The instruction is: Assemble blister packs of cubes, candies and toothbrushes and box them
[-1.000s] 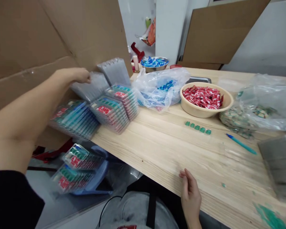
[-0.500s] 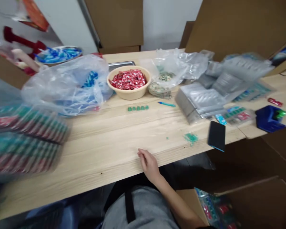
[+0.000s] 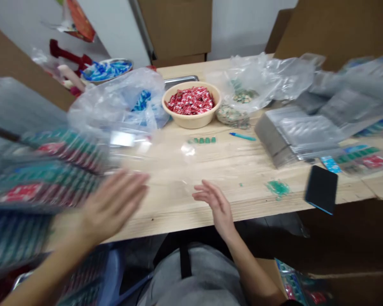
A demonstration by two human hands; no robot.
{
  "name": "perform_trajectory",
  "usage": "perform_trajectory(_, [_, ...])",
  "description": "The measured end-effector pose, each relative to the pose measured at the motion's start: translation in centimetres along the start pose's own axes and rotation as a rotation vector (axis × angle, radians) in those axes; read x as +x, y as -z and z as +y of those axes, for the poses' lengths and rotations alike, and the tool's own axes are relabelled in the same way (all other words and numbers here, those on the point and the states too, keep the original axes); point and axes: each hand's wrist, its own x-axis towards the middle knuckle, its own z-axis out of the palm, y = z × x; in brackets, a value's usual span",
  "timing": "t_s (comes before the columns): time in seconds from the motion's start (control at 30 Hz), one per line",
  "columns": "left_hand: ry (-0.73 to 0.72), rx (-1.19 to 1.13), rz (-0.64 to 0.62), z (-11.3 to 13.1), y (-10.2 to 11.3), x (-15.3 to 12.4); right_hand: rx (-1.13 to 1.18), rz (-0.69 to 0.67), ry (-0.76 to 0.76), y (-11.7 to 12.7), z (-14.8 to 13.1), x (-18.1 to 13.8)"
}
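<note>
My left hand (image 3: 115, 206) is over the table's left part, blurred by motion, fingers stretched out toward the right. Just beyond its fingertips is a clear plastic sheet or tray (image 3: 123, 139), see-through and shiny with glare; whether the fingers touch it I cannot tell. My right hand (image 3: 217, 206) is above the front edge, fingers loosely spread, nothing in it. A short row of green blocks (image 3: 205, 140) lies behind the clear plastic. Stacked clear packs with green and red contents (image 3: 64, 178) stand beside my left hand.
A cream bowl (image 3: 191, 122) holds red packets. Plastic bags (image 3: 115, 102) lie behind on the left. To the right are a blue pen (image 3: 242, 136), a pile of clear trays (image 3: 301, 131), green scraps (image 3: 277, 188) and a dark phone (image 3: 321, 189). Cardboard stands at the back.
My left hand has come into view from the left, and the clear plastic has appeared on the table. My right hand's fingers have spread. The view has shifted left.
</note>
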Motion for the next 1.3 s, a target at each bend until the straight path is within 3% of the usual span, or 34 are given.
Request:
perform_trajectory(0.07, [-0.186, 0.01, -0.082, 0.8, -1.4, -1.1, 0.164, -0.022, -0.025, -0.3, -1.6, 0.9])
perform_trajectory(0.13, [-0.261, -0.022, -0.114, 1.4, -3.4, -1.9, 0.184, -0.016, -0.043, -0.3, -2.8, 1.4])
perform_trajectory(0.27, [-0.109, 0.015, 0.052, 2.0, -6.8, -3.2, 0.173, 0.033, -0.032, 0.0, -4.0, 1.3])
perform_trajectory(0.33, [0.033, 0.009, 0.125, 2.3, -7.8, -3.5, 0.175, 0.011, -0.038, -0.1, -4.1, 1.1])
perform_trajectory(0.4, [0.251, -0.173, 0.184, 2.7, -8.4, -3.2, 0.116, -0.031, -0.029, -0.2, -3.9, 1.1])
perform_trajectory(0.57, [0.925, -1.042, 0.355, 3.7, -8.7, -1.2, -0.323, 0.132, 0.137, -0.5, -2.7, 2.3])
perform_trajectory(0.63, [1.051, -1.242, 0.347, 3.8, -8.6, -0.8, -0.422, 0.171, 0.171, -0.5, -2.0, 2.9])
perform_trajectory(0.73, [1.141, -1.357, 0.344, 3.4, -8.6, -1.0, -0.394, 0.2, 0.112, -0.2, -1.3, 3.6])
perform_trajectory(0.87, [1.185, -1.408, 0.233, 2.6, -8.7, -1.8, -0.239, 0.121, -0.05, 0.7, -1.2, 4.6])
perform_trajectory(1.03, [1.187, -1.286, 0.103, 0.9, -9.2, -2.5, -0.311, 0.084, -0.091, 1.7, -0.1, 5.4])
perform_trajectory(1.17, [0.996, -0.983, -0.067, -1.9, -9.2, -1.1, -0.437, -0.055, -0.114, 1.6, 2.1, 4.8])
perform_trajectory(1.3, [0.666, -0.665, -0.468, -4.4, -9.3, 2.4, -0.341, -0.03, -0.093, 1.4, 3.5, 3.5])
